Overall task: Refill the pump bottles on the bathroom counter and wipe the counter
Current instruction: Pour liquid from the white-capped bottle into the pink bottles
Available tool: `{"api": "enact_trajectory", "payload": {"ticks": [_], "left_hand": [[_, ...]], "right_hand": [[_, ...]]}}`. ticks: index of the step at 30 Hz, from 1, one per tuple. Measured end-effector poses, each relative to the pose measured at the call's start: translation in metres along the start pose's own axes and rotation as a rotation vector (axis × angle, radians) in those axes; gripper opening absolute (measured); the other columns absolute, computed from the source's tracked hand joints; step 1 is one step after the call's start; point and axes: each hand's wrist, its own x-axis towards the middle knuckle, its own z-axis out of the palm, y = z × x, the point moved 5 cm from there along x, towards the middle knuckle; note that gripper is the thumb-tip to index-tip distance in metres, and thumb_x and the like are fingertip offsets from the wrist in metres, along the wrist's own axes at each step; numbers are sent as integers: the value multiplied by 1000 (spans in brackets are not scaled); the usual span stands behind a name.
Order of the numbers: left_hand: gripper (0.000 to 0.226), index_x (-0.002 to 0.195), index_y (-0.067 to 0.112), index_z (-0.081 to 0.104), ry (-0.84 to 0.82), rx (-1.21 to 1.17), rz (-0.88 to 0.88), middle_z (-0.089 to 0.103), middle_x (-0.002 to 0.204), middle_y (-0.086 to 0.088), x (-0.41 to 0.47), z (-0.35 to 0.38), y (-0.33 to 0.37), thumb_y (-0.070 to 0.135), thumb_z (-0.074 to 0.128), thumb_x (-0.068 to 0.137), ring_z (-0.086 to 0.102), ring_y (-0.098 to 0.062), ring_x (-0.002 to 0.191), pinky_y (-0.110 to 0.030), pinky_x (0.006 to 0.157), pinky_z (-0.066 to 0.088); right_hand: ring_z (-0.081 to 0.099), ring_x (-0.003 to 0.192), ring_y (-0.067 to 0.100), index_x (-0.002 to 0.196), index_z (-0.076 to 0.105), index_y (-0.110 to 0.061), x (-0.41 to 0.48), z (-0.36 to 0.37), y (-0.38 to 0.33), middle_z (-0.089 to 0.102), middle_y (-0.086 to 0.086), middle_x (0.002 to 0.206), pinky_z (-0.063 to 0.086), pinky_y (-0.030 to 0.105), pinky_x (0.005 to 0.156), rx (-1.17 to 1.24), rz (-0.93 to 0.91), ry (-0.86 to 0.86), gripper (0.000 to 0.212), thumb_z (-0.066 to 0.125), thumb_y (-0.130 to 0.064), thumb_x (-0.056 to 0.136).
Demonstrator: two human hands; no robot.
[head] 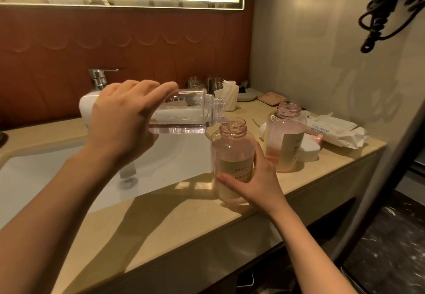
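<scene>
Head view: right hand point(253, 183) curls round the nearer pink bottle point(232, 153), labelled "SMOOTH", standing on the counter point(161, 224) beside the sink. Looks like light, slick plastic, so a mid-body grip seems right. Left hand point(124, 118) clasps the tipped clear refill bottle point(184, 116), pouring in. Farther back, the wipes pack point(331, 130) reads "PURE WATER WET WIPES".

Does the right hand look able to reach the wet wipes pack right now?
Probably not yet: the right hand grips the near pink bottle being filled, and the far pink bottle stands between it and the wet wipes pack.
</scene>
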Motion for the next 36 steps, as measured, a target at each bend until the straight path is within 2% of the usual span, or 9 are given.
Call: {"api": "enact_trajectory", "payload": {"ticks": [4,10,14,17,21,27,31,36], "left_hand": [[65,121,15,56,3,4,2,67,106,-15,1,0,0,3,80,62,62,-38,90,-45,72,47],[68,121,15,56,3,-3,-7,67,105,-14,0,1,-1,0,81,59,62,-37,88,-44,70,46],[68,121,14,57,0,0,-8,67,105,-14,1,1,-2,1,81,59,62,-38,89,-44,71,46],[69,123,14,57,-4,9,-2,67,107,-14,1,1,-2,2,82,60,62,-38,91,-44,73,46],[67,121,15,57,0,12,-4,67,107,-13,1,0,-2,2,81,60,62,-38,91,-45,73,46],[67,122,14,57,2,15,11,67,105,-14,2,-1,-1,4,83,62,62,-38,89,-45,72,46],[68,123,14,57,1,24,16,67,105,-14,3,-1,-1,5,84,61,62,-37,88,-44,72,46],[70,123,14,56,-4,30,19,67,106,-14,4,-2,-1,5,85,60,62,-38,88,-44,71,46]], "right_hand": [[47,108,-6,123,29,-45,0,0,0,42,-35,115,37,4,87,2,0,0,82,65,-69,54],[47,110,-5,125,30,-41,-1,0,1,45,-30,116,37,3,86,11,3,0,84,65,-69,54],[45,107,-14,123,29,-44,0,0,-1,43,-33,115,35,0,85,17,-7,-1,81,65,-68,55],[48,109,-7,125,31,-42,0,0,0,45,-31,116,38,5,87,15,-8,4,82,66,-68,55],[46,109,-15,125,30,-46,0,-1,0,45,-34,117,38,3,87,29,-16,9,81,68,-66,56],[46,109,-16,128,31,-41,0,-1,2,45,-34,117,39,4,87,26,-18,9,84,68,-66,56],[49,111,-8,132,34,-34,0,0,4,47,-30,118,42,11,90,23,-22,10,89,69,-66,57],[46,110,-15,130,33,-37,0,0,2,46,-33,117,41,7,88,38,-28,12,86,69,-65,57]]}}
